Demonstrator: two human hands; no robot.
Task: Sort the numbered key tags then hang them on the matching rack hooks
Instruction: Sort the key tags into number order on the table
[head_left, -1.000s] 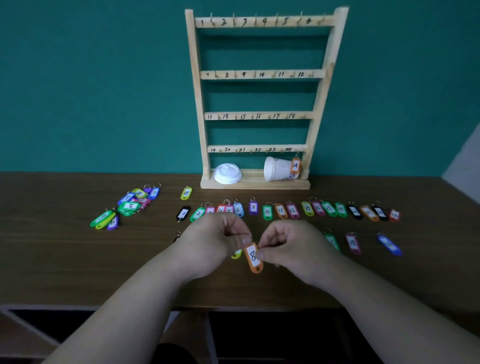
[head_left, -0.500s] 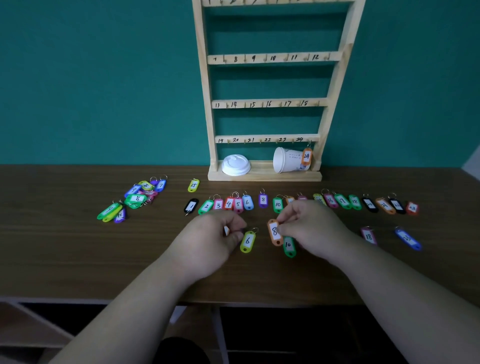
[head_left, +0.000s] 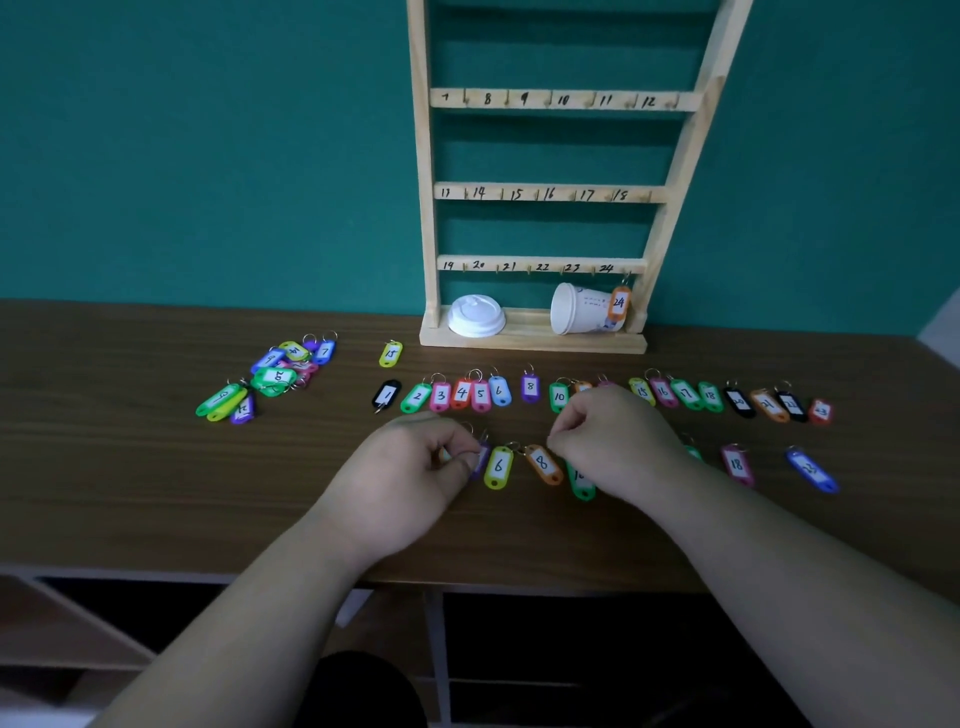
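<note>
On the near part of the table, just ahead of both hands, the orange tag 8 now lies flat in the near row, between the yellow tag 6 and a green tag. Half a second ago the right hand was pinching this tag. Its fingertips have since drawn back and sit just beside the tag's upper edge. The fingers are curled, but whether they grasp anything cannot be told. The left hand has barely shifted. Its curled fingers are closed on the edge of a purple tag, which touches the yellow tag 6; its number is hidden.

Surroundings: a far row of tags runs left to right from 1 up to the twenties. A loose heap of tags lies well to the left, and a yellow tag 15 lies alone near the rack. On the rack an orange tag 24 hangs from the hook marked 24, in front of a white cup lying on its side on the base. A white lid rests beside it. A pink tag 18 and a blue tag lie to the right in the near row.

Obstructions: the right hand covers the far-row tags between 10 and 15 and most of the green tag.
</note>
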